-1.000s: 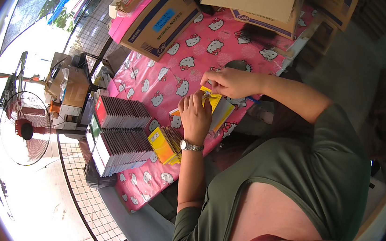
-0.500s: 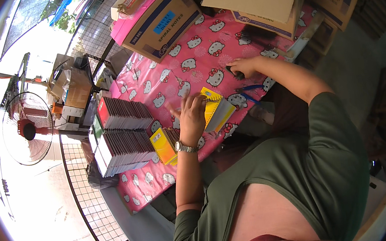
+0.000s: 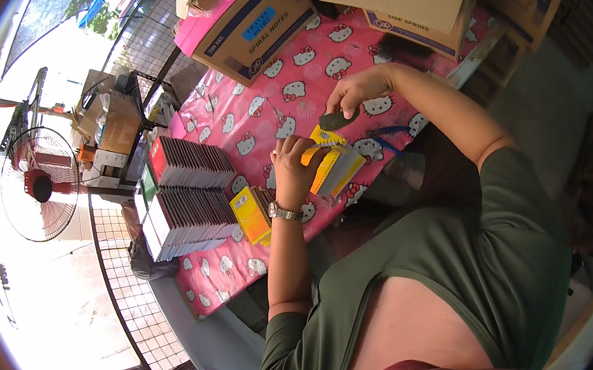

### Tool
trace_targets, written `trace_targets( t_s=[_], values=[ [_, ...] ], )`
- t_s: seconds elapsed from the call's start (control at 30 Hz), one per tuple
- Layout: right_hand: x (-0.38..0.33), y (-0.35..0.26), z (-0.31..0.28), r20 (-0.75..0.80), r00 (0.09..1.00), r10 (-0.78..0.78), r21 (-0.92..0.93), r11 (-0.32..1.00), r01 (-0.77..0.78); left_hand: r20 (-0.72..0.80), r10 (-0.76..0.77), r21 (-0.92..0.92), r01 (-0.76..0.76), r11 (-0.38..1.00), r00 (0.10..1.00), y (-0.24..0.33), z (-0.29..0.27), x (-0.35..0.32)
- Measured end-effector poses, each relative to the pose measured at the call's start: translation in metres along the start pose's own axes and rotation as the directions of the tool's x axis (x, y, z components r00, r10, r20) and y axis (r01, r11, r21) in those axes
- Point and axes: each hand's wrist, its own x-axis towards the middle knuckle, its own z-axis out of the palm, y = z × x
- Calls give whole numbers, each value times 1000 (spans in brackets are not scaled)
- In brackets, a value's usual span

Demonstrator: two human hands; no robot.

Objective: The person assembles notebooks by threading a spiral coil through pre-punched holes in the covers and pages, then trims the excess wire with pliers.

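A stack of yellow spiral notebooks (image 3: 338, 171) lies near the front edge of the table. My left hand (image 3: 296, 165), with a metal watch on its wrist, grips the top yellow notebook (image 3: 323, 139) between thumb and fingers at its left side. My right hand (image 3: 360, 91) holds a small dark flat piece (image 3: 337, 121) just above the notebook's far end. What that piece is, I cannot make out. To the left of the left wrist stands a second group of yellow notebooks (image 3: 250, 215).
Rows of dark-spined notebooks (image 3: 195, 221) stand at the table's left. Blue-handled pliers (image 3: 387, 141) lie right of the stack. A closed carton (image 3: 252, 34) and an open carton (image 3: 416, 21) stand at the back. Beyond the left side is a fan (image 3: 40, 184).
My right hand has come left with the dark piece, from the table beyond the pliers to the notebook. The left hand's thumb and fingers have closed on the top notebook, its spiral edge now raised.
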Motion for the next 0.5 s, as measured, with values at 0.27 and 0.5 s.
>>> trace_targets(
  t_s=[0.27,0.5],
  values=[
    [9,-3,-5,-69,978,196,-240,949,-207,-34,-14,-41,13,999,999,-1,-2,8],
    [14,0,-1,-26,999,-39,293,955,45,-16,-158,-174,153,973,987,-30,-15,-9]
  ],
)
